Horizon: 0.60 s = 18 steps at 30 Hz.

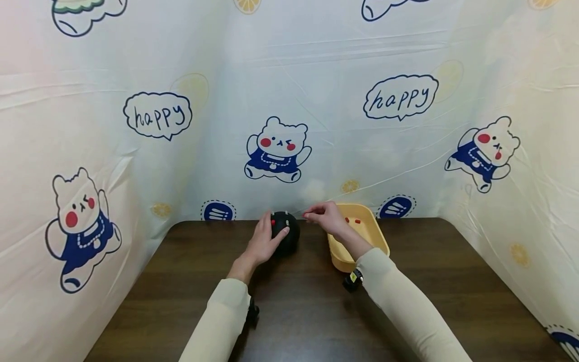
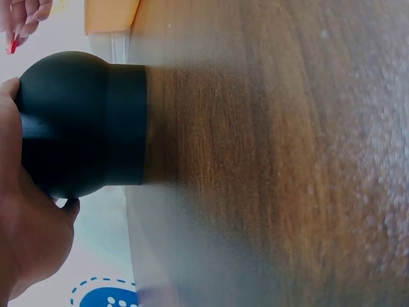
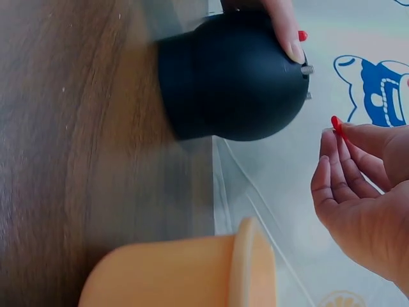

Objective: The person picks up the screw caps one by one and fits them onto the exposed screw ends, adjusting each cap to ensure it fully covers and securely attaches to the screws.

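A black dome-shaped object (image 1: 291, 240) with a straight collar stands on the wooden table, threaded metal studs (image 3: 307, 70) sticking out of its top. One red cap (image 3: 303, 36) shows on the dome near the studs. My left hand (image 1: 261, 242) grips the dome from the left, thumb on the near side and fingers round the far side. Between thumb and fingertips, my right hand (image 1: 329, 219) pinches a small red cap (image 3: 336, 123), held in the air to the right of the dome and apart from the studs.
A yellow plastic bin (image 1: 340, 262) stands right of the dome, under my right forearm, with small red caps (image 1: 358, 221) in it. The brown table (image 1: 298, 322) ends at the back against a printed curtain (image 1: 217, 166), which also hangs along both sides.
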Motion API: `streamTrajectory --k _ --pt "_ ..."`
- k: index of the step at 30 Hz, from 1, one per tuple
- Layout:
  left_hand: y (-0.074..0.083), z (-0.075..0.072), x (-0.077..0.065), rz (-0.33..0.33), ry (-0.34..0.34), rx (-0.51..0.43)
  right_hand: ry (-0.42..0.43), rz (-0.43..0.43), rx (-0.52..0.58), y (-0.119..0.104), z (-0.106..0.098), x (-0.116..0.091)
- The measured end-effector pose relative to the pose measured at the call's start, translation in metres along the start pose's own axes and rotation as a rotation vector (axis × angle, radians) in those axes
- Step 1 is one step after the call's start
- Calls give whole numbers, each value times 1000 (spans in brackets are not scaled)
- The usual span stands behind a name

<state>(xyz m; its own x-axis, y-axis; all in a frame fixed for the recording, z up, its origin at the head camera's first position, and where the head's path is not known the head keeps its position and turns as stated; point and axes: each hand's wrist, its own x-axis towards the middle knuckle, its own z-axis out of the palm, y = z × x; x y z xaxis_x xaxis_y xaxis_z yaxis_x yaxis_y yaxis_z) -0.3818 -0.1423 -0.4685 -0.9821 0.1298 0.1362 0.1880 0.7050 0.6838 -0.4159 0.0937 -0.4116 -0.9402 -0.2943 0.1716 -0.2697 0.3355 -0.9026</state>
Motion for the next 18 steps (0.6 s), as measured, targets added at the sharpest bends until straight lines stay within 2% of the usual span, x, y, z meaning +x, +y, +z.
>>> streamTrajectory --k 10,18 --pt "1 0 1 3 5 -8 26 -37 -24 -6 17 3" --pt "0 1 0 3 7 -6 70 -98 -172 -14 33 10"
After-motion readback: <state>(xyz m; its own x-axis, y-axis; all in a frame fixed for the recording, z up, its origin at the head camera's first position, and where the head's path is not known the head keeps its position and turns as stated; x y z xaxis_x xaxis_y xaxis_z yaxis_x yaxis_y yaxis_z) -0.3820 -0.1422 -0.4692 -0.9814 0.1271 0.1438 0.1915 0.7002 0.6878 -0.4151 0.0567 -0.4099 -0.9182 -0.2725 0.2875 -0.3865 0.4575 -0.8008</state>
